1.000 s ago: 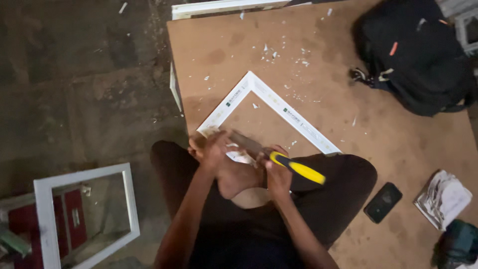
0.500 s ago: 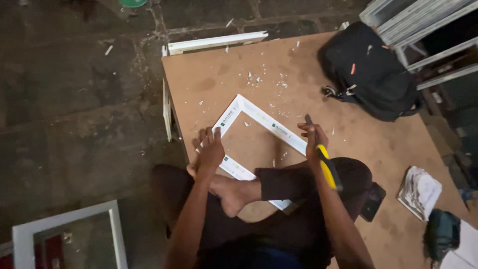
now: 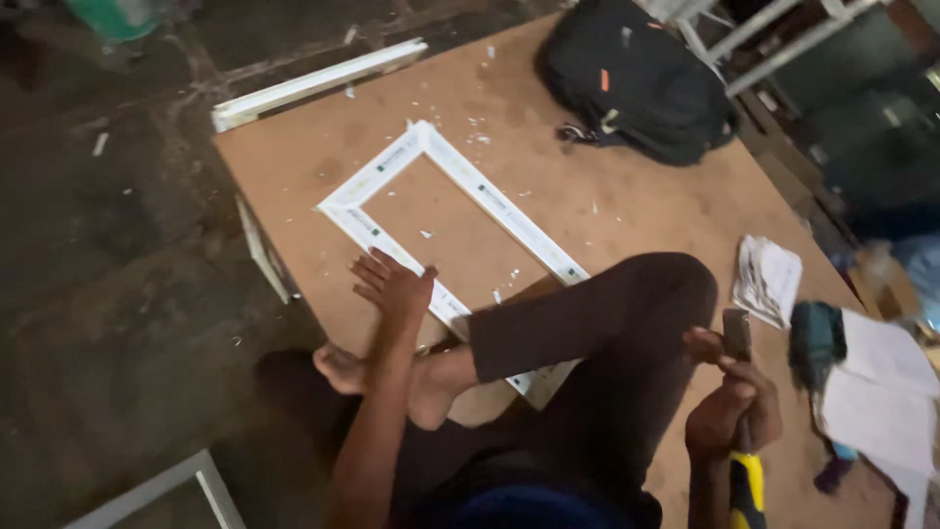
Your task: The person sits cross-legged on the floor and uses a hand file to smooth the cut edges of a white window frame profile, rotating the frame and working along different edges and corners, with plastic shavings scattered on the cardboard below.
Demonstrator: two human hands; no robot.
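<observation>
Black backpack beyond white frame, papers rightward.

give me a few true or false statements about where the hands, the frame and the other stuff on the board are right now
1. The left hand rests flat on the white frame. True.
2. The right hand is empty. False: it grips a yellow-handled chisel.
3. The black backpack lies inside the frame. False: it lies beyond it, at the board's far edge.
4. A bare foot lies near the frame's near end. True.
</observation>
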